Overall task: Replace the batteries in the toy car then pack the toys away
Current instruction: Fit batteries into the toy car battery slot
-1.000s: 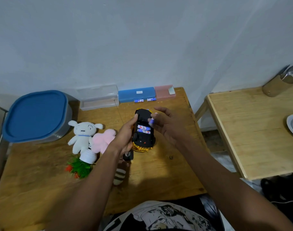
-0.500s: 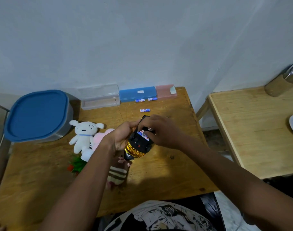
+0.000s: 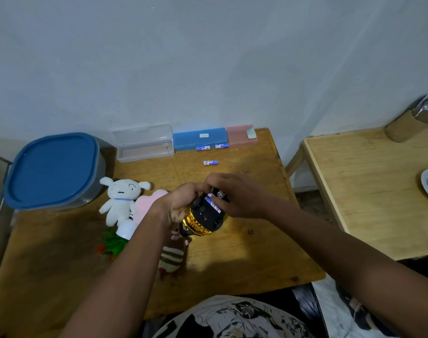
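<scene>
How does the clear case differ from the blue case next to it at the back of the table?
The clear case is see-through and looks open, lid raised; the blue case is opaque and closed. The blue case carries a small white label; the clear case shows none. Both are long plastic boxes against the wall.

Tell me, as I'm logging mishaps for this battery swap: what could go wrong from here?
1. The left hand holds the toy car upturned above the table, so the battery that the right hand pinches at the open bay might slip and drop among the plush toys.
2. Three loose batteries lie on the table; spent and fresh ones could get mixed, or one may roll off.
</scene>
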A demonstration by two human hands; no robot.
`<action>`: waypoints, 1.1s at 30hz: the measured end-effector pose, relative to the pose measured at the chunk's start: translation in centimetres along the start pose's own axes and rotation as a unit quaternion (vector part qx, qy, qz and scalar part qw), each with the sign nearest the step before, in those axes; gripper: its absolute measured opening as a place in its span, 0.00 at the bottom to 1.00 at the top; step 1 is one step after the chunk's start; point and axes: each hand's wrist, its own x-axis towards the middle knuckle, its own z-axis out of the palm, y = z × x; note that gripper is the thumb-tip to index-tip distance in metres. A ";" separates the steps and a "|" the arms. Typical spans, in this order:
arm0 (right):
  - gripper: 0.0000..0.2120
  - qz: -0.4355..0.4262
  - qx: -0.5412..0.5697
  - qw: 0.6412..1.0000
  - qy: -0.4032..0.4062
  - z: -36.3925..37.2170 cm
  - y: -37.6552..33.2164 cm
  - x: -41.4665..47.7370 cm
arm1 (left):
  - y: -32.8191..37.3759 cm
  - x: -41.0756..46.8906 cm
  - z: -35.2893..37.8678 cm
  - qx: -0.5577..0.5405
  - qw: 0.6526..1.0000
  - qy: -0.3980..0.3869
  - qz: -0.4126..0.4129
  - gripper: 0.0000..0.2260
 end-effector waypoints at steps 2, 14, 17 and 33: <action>0.10 0.017 0.031 0.999 0.018 0.1 0.1 -0.1 | -0.1 0.0 0.0 -0.010 1.000 0.000 0.012 0.12; 0.08 0.235 0.201 0.931 0.195 2.3 0.1 0.0 | 0.0 1.0 0.7 -0.070 0.988 0.077 0.117 0.22; 0.07 0.256 0.235 0.915 0.203 2.1 -0.3 0.4 | -0.1 1.2 0.8 -0.080 0.985 0.078 0.134 0.22; 0.07 0.447 0.418 0.761 0.215 1.1 -1.3 0.3 | -1.0 2.0 1.6 -0.099 0.942 0.098 0.305 0.18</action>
